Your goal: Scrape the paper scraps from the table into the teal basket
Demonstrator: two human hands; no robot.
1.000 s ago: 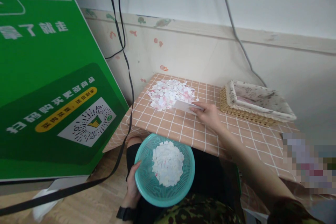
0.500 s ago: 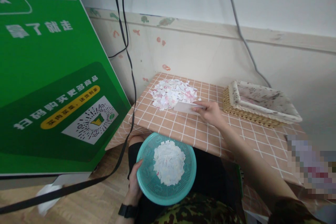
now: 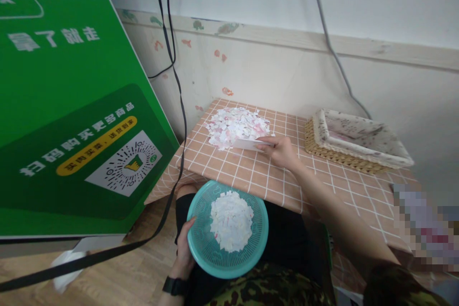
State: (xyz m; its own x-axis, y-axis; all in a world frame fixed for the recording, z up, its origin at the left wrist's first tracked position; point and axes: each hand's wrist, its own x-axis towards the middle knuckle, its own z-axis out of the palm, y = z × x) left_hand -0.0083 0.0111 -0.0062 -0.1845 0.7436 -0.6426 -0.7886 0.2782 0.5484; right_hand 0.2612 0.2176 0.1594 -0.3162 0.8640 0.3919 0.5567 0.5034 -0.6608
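Note:
My right hand (image 3: pixel 280 151) pinches a flat white card (image 3: pixel 250 144) by its right end. The card touches the near edge of a pile of white and pinkish paper scraps (image 3: pixel 234 124) on the table. Down at my lap, my left hand (image 3: pixel 185 244) grips the left rim of a round teal plastic colander (image 3: pixel 229 271), thumb over the edge. A heap of small whitish paper scraps (image 3: pixel 231 222) lies in the middle of the colander.
A checked brown cloth covers the table (image 3: pixel 287 186). A cloth-lined wicker basket (image 3: pixel 337 155) stands on its right side. At left rises a large green printed panel (image 3: pixel 71 71), with a black strap (image 3: pixel 182 119) hanging before it. A grey cable (image 3: pixel 332 50) runs down the wall.
My right hand has shifted slightly left and away from me, bringing the card against the scrap pile. My left hand and the colander are almost unmoved.

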